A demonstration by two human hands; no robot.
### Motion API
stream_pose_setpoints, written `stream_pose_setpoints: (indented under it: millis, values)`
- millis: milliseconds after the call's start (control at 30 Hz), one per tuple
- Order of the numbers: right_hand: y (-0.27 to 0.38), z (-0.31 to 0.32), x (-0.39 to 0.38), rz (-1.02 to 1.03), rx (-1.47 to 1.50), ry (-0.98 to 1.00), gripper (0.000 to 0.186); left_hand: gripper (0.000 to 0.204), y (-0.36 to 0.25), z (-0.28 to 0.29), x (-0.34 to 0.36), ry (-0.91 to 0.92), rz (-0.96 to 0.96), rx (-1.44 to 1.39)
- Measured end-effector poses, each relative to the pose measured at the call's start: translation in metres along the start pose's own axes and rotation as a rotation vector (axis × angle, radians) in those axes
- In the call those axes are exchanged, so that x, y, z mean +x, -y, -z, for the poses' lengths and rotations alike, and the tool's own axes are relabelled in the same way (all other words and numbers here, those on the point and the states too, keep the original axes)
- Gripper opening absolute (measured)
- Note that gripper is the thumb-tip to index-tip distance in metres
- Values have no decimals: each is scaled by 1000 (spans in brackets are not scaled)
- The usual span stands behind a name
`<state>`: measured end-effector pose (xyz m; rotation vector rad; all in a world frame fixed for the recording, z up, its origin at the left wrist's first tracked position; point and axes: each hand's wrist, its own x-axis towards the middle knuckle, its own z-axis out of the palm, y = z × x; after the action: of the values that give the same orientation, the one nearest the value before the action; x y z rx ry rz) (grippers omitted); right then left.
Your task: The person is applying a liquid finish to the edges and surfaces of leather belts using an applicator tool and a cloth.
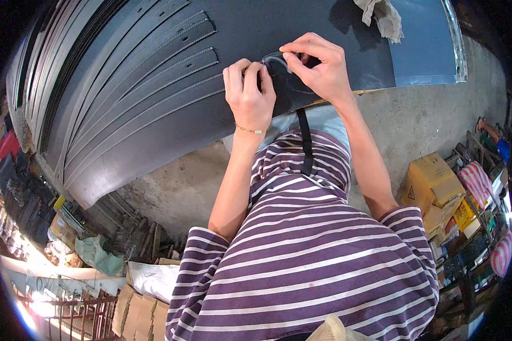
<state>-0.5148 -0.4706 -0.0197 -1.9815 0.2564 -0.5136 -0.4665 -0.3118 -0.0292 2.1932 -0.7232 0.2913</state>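
Note:
A thin, shiny dark looped piece [276,57] is held just over the dark work surface [358,62]. My left hand [249,91] has its fingers curled and pinched at the piece's left end, where a tiny pinkish bit shows. My right hand [318,65] pinches the other end between thumb and forefinger; the exact shape is hard to make out. Left of my hands lie several long, narrow dark strips [170,74] with stitched-looking edges and small slots. A black strap [304,139] hangs below the surface's front edge against my striped shirt.
A crumpled pale cloth [381,20] lies at the back, near a blue-grey panel [424,51]. Cardboard boxes [432,182], striped bundles [473,184] and a person's limb [492,133] are at the right. Clutter, a white sack [153,278] and railings fill the lower left.

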Motion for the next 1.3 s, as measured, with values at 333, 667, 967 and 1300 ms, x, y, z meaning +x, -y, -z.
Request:
stream_pose_setpoints:
  millis: [333,667,967,1300]
  values:
    - [0,0,1,21,-22,15,12,11,0,0,0,-6,-1,5]
    - [-6,-3,0,-113,360,-293,11,19,-2,2,-1,-60,237,-205]
    - [-10,-2,-1,-91,392,-339,12,12,-16,-9,9,-31,98,91]
    - [-10,-2,-1,-109,363,-343,11,5,-22,-6,16,40,81,209]
